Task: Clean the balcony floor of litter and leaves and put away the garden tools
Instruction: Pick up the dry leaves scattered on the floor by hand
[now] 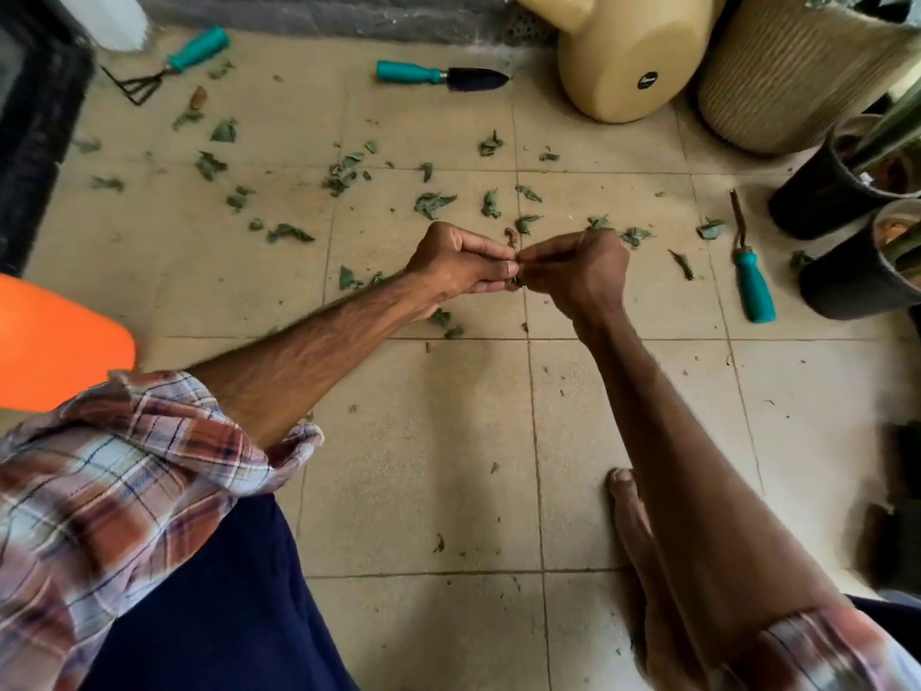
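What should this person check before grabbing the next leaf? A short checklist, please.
1. Grip on collected leaves: left hand and right hand both pinch a small leaf wad: ok.
2. Free hand: neither: not ok.
3. Floor cleared: loose leaves lie across the tiles: not ok.
4. Tools stowed: trowel, hand rake and teal-handled tool lie on the floor: not ok.
5. Bin nearby: orange object at the left edge, purpose unclear: cannot tell.
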